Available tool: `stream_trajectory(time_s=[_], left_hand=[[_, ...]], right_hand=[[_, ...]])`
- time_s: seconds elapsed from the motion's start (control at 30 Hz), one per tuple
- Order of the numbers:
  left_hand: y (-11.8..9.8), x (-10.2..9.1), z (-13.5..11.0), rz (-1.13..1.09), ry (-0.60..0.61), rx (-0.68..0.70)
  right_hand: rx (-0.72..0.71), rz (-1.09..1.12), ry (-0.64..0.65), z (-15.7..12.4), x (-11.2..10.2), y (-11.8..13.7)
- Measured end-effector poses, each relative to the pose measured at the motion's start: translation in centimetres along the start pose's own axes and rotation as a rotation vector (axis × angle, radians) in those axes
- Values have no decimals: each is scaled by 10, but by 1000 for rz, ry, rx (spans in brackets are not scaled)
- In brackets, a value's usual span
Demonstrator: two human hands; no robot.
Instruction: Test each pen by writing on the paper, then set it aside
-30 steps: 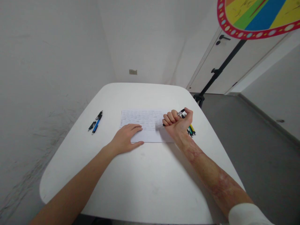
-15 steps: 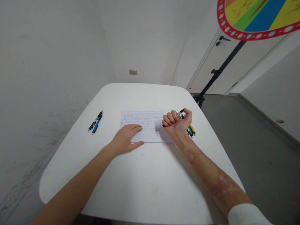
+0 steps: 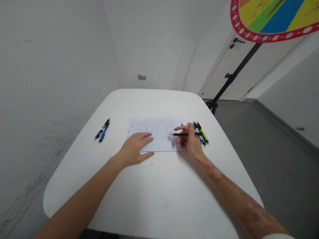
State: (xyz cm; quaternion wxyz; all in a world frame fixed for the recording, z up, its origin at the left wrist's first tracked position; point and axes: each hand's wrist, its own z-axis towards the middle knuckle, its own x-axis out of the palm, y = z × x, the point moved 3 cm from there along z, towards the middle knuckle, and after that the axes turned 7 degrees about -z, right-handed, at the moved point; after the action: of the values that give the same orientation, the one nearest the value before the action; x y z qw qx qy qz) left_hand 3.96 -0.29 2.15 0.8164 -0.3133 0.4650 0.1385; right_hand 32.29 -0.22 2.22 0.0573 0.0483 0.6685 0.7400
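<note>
Pinching black pen (image 3: 185, 134) in right hand (image 3: 191, 143), level, tip toward 9 o'clock over paper (image 3: 149, 126). Pressing left hand (image 3: 136, 148) flat, empty, on paper's 7 o'clock corner. Pen bundle (image 3: 203, 134) at 2 o'clock. Better: pin paper firm, grip nearer tip.

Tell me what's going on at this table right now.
A person's left hand lies flat on the lower left of a handwritten sheet on a white table. The right hand, blurred, holds a black pen about level over the sheet's right edge, tip pointing left. A bunch of pens lies just right of it; a pair of pens, black and blue, lies far left.
</note>
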Motion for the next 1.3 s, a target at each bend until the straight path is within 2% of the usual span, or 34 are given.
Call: stream_trajectory(time_s=[0.1,0.2,0.43,0.6,0.8,1.17,1.3], left_hand=[[-2,1,0,-16,47,32],[-2,0,0,-17,68,23],[-2,1,1,-30,43,32],[-3,1,2,-18,45,31],[-3,1,2,-5,65,25],[-3,1,2,-20,64,22],[-3,1,2,-13,71,18]], right_hand=[[-98,-200,75,-11,3,-1],[-197,-355,45,-14,6,0],[-353,-355,-46,-10,5,3],[-352,-321,-41,-7,3,2],[-309,-439,-1,-9,4,-2],[-325,-372,-16,-9,4,-1],[-351,-470,-13,-9,4,-1]])
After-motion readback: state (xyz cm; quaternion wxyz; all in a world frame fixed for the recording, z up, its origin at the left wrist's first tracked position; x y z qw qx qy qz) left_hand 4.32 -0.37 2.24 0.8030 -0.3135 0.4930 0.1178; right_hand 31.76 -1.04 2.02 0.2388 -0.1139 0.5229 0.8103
